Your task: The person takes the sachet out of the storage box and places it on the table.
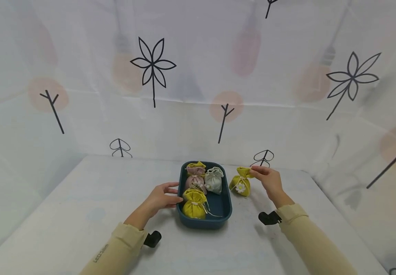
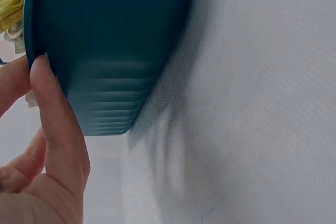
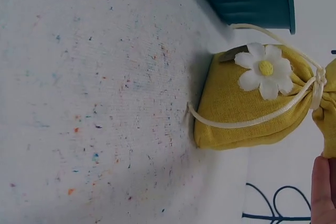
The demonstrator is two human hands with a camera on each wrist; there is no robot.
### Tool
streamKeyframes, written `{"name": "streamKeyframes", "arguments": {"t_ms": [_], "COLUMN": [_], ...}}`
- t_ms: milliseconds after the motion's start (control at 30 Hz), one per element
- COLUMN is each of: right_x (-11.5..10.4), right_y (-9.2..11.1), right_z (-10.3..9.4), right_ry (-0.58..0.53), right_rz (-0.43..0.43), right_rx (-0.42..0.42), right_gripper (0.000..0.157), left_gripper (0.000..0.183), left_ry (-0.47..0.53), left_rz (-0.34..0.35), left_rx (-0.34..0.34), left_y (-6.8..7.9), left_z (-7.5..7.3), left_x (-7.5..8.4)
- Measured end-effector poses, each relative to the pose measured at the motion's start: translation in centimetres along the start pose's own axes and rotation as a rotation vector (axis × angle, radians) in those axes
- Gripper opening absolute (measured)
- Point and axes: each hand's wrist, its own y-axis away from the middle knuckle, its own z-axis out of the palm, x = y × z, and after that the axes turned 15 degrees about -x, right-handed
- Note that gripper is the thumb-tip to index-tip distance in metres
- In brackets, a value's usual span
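A dark teal plastic bin (image 1: pixel 205 224) stands on the table, and my left hand (image 1: pixel 161 198) pinches its left rim; the left wrist view shows the thumb (image 2: pixel 55 114) against the outer wall. To the right of the bin is a yellow drawstring pouch (image 1: pixel 242 183) with a white flower and cream cord. My right hand (image 1: pixel 268 180) pinches the gathered top of this pouch, whose base is at the tabletop. Inside the bin sit another yellow pouch (image 1: pixel 194 206) at the front, a pink pouch (image 1: pixel 195 182) behind it and a pale pouch (image 1: pixel 214 181) at the back right.
Behind the pink pouch, more yellow fabric (image 1: pixel 196 165) shows at the bin's far end. A white cloth covers the table (image 1: pixel 115 198). A printed curtain (image 1: pixel 191 126) with flower and twig drawings hangs right behind the table's far edge.
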Motion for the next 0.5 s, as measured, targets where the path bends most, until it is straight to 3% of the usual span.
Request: {"name": "streamKeyframes", "arguments": {"t_ms": [500], "right_x": [-0.3], "right_y": [2.0], "right_z": [0.1], "right_ry": [0.009], "right_rz": [-0.007], "right_rx": [0.043], "right_gripper": [0.042], "left_gripper": [0.066], "left_ry": [0.019], "left_rz": [0.007], "left_rx": [-0.002], "left_y": [-0.1], "left_z": [-0.1], "left_x": [-0.1]}}
